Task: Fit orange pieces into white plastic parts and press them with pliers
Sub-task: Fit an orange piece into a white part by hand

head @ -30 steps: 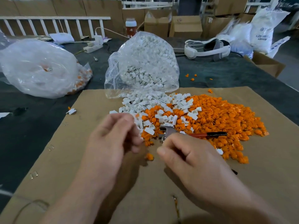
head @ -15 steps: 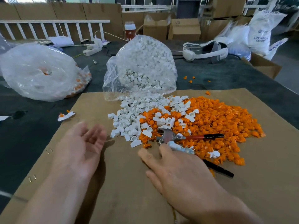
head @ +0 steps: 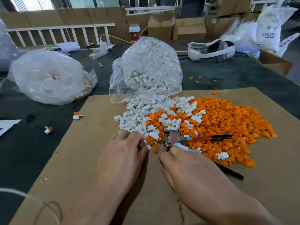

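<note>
Warehouse bench under dark cloth, cartons and sacks behind, a brown cardboard sheet on top as the work surface. At twelve o'clock of the sheet, a clear bag spilling white parts; at two o'clock, a broad heap of orange pieces. Pliers lying at the heap's near edge, red handle pointing to three o'clock.

Half a second back, showed the left hand open and palm-up out at nine o'clock. Now has it at the six o'clock edge of the white parts, fingertips bent down among them. Cannot tell whether anything is pinched yet.

Has brought the right hand forward too: fingers straight, gripping nothing, index tip touching the pliers' head, palm over the black lower handle.

Two joined pieces off at nine o'clock, one near the sheet's left edge, one on the cloth.

Reads as one cycle closed and the next starting: probably a fresh white part, then an orange piece, with the pliers within reach for the press.
</note>
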Motion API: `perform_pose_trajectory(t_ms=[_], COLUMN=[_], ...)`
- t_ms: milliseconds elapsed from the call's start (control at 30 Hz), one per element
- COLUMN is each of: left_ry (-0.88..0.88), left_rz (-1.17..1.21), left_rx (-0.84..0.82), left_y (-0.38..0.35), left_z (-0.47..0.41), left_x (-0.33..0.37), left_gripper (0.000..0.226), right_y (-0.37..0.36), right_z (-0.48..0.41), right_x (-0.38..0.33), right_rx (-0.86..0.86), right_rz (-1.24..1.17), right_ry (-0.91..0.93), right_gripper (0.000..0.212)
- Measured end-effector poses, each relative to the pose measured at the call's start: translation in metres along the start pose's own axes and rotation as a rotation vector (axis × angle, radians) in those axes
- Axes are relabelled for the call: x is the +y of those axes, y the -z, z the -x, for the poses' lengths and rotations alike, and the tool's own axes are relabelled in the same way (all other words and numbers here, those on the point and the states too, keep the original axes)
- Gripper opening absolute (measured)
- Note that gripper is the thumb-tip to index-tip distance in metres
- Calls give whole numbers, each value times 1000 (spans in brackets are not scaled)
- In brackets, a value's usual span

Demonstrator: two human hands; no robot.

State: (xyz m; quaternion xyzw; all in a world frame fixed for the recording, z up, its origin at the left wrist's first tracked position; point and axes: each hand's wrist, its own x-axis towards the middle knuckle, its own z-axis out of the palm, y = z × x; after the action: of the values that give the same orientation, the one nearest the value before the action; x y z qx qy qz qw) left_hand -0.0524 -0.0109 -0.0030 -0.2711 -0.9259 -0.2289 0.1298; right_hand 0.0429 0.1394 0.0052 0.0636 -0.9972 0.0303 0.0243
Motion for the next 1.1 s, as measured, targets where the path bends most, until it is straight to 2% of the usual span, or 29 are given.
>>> perform_pose_trajectory(t_ms=[200,300,333,367,433,467,533,633,767,1033,1100], left_ry=[-88,-3,43,91,187,220,256,321,397,299,288], left_rz=[-2,158,240,340,581,702,878,1048,1248,1256,1233], left_rx=[-30,-64,-72,-77,-101,-120,-140,-166,-186,-93,-75], left_y=[-3,-5,-3,-1,2,3,3,3,2,3,3], left_z=[1,3,4,5,7,9,11,13,12,13,14], left_x=[8,9,10,11,14,17,22,26,30,32,32], left_gripper=[12,15,13,10,7,8,9,9,12,21,20], right_y=[4,9,11,12,17,20,25,28,30,33,34], right_z=[0,5,7,7,5,3,1,0,1,3,3], right_x=[-4,0,1,3,6,8,10,11,13,15,16], right_rx=[38,116,138,159,142,125,141,90,59,1,-10], right_rz=[-20,-228,-367,-618,-1326,-1590,-1888,-2133,-2275,-2319,-2317], right_ry=[0,-45,-113,-212,-383,-398,-332,-293,-340,-454,-466], right_gripper=[16,9,10,12,21,26,29,24,31,29,22])
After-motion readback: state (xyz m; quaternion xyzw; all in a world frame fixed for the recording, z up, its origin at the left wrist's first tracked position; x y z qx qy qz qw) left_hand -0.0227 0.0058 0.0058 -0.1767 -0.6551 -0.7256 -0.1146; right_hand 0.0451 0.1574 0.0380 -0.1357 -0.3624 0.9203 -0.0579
